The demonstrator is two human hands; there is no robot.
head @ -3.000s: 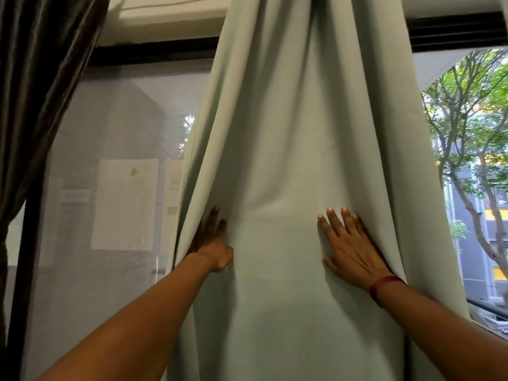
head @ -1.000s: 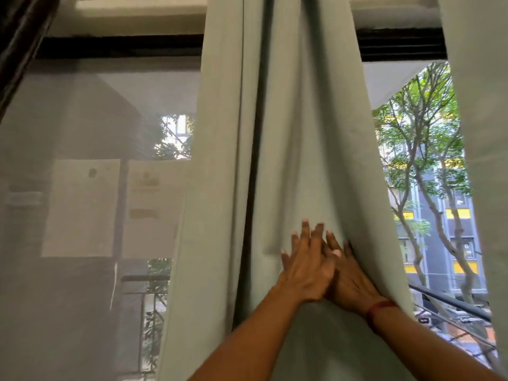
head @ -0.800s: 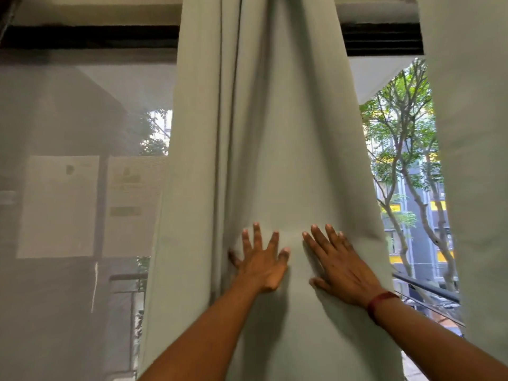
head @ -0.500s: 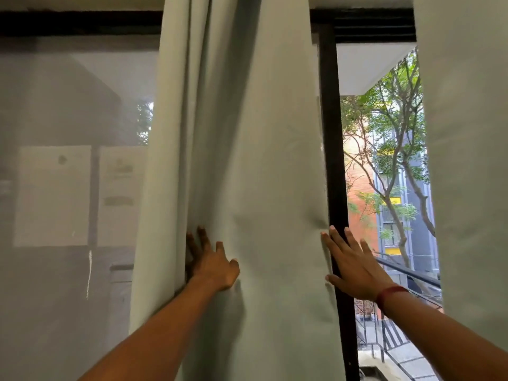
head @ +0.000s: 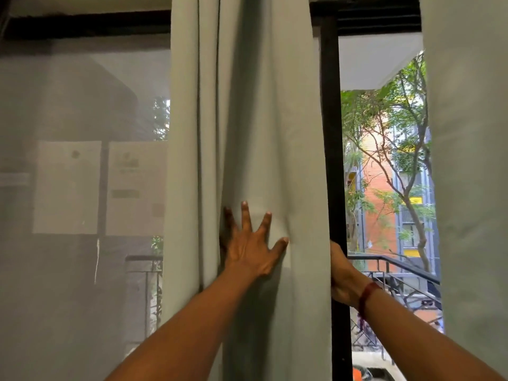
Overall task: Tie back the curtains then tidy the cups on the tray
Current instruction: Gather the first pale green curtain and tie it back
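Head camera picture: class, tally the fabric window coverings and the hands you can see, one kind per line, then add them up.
Pale green curtains: 2, one in the middle and one at the right edge
Sheer grey net curtain: 1
Hands: 2, the left hand flat on the middle curtain, the right hand at its edge
Total: 5

No legible text anywhere; print on the two paper sheets [head: 67, 187] behind the mesh too blurred.

Two grey curtains [head: 247, 133] [head: 470, 160], two hands [head: 250, 251] [head: 342, 276], one red wristband [head: 367, 294].
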